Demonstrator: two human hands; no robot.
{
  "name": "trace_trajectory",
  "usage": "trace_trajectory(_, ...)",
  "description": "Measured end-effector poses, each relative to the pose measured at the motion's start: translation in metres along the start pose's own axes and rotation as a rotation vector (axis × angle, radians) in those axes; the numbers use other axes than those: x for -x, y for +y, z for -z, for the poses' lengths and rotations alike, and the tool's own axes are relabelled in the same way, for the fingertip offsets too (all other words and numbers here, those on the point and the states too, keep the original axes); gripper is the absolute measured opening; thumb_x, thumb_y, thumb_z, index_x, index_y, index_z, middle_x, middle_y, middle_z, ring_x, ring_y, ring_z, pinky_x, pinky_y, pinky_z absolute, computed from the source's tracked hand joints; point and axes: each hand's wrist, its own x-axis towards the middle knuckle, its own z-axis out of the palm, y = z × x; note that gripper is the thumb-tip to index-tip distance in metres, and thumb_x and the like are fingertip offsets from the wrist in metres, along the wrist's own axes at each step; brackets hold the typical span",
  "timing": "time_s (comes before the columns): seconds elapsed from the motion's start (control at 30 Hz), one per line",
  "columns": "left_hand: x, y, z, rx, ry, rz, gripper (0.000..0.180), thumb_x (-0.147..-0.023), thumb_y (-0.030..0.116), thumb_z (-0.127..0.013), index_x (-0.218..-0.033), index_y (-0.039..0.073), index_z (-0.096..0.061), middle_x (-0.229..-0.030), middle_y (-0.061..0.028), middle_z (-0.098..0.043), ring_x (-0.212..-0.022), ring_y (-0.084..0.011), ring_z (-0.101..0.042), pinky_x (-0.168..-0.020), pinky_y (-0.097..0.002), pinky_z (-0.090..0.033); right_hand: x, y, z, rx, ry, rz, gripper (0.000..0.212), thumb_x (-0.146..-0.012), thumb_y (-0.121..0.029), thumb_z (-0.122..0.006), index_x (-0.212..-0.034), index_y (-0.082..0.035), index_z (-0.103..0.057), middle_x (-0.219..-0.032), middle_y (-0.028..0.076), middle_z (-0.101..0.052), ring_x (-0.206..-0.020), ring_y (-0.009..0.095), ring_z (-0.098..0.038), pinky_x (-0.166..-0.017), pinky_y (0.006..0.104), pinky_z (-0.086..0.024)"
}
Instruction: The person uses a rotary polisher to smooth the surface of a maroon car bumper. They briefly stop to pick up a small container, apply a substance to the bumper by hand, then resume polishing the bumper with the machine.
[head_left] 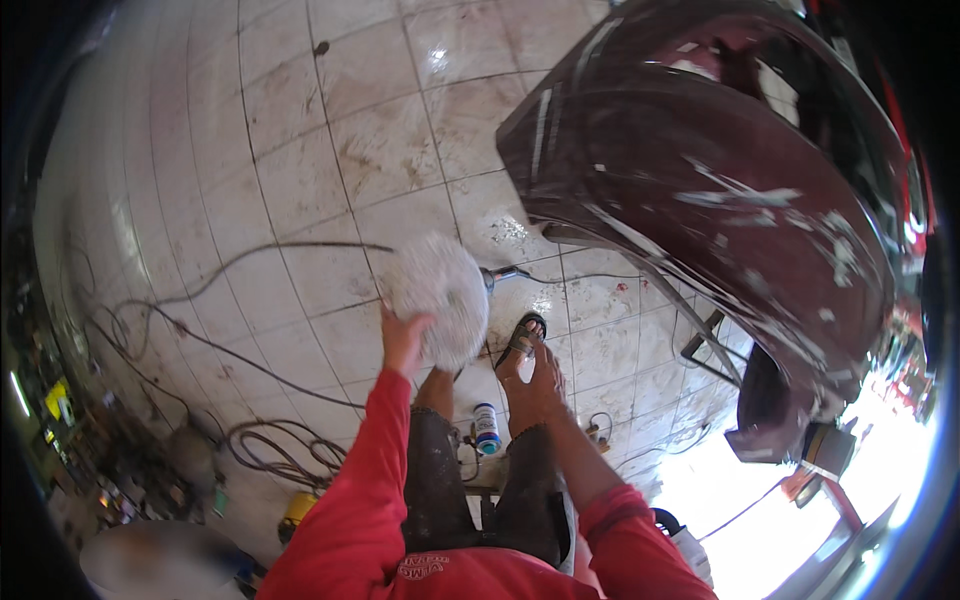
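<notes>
My left hand grips the lower left edge of a round, white, fluffy wool polishing pad, held up in front of me with its face toward my view. Partly hidden behind the pad is a power tool with a dark and blue body; whether it is joined to the pad cannot be seen. My right hand hangs lower, over my right shin, its fingers stretched toward the sandalled foot. Nothing shows in it. A white and blue can stands between my legs.
A dark maroon car body panel with pale scuffs rests on a metal stand at the right. Black cables snake over the tiled floor at the left, near a coiled hose. Assorted clutter lies at lower left.
</notes>
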Motion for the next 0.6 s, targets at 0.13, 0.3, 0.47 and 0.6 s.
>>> trace_trajectory(0.13,0.152,0.036,-0.022,-0.133,-0.131,0.201,0.093,-0.075,-0.01,-0.073,-0.156,0.009,-0.032,-0.137,-0.0195,-0.059,-0.118,-0.0356,-0.067,-0.093,-0.0497,-0.061,0.013,-0.006,0.036,0.231,-0.122,0.261,0.121,-0.068,-0.028,-0.094,-0.168,-0.011,-0.027,-0.174,0.018,-0.027,-0.16,0.041,-0.026,-0.125,0.056,-0.034)
trace_trajectory(0.3,0.281,0.139,-0.003,-0.146,-0.348,0.306,0.087,-0.073,-0.01,-0.067,-0.155,0.004,-0.04,-0.137,-0.0169,-0.064,-0.121,-0.0318,-0.067,-0.102,-0.0461,-0.056,0.072,-0.073,0.101,0.632,-0.291,0.718,0.131,-0.068,-0.031,-0.088,-0.172,-0.004,-0.012,-0.179,0.016,-0.011,-0.165,0.035,-0.015,-0.13,0.0569,-0.022)
trace_trajectory(0.47,0.342,0.233,0.001,-0.276,-0.535,0.192,0.078,-0.076,-0.006,-0.063,-0.151,0.002,-0.047,-0.137,-0.0172,-0.067,-0.123,-0.0309,-0.068,-0.104,-0.0446,-0.057,0.084,-0.128,0.113,0.441,-0.36,0.899,0.11,-0.067,-0.042,-0.088,-0.161,-0.008,-0.041,-0.165,0.018,-0.041,-0.152,0.038,-0.04,-0.124,0.0505,-0.036)
trace_trajectory(0.6,0.345,0.283,-0.008,-0.087,-0.45,0.014,0.075,-0.081,0.0,-0.062,-0.155,0.001,-0.045,-0.138,-0.0167,-0.067,-0.126,-0.0315,-0.066,-0.105,-0.0448,-0.058,0.109,-0.133,0.091,0.051,-0.31,0.926,0.076,-0.062,-0.047,-0.092,-0.126,-0.01,-0.072,-0.131,0.023,-0.069,-0.12,0.046,-0.064,-0.101,0.0489,-0.053)
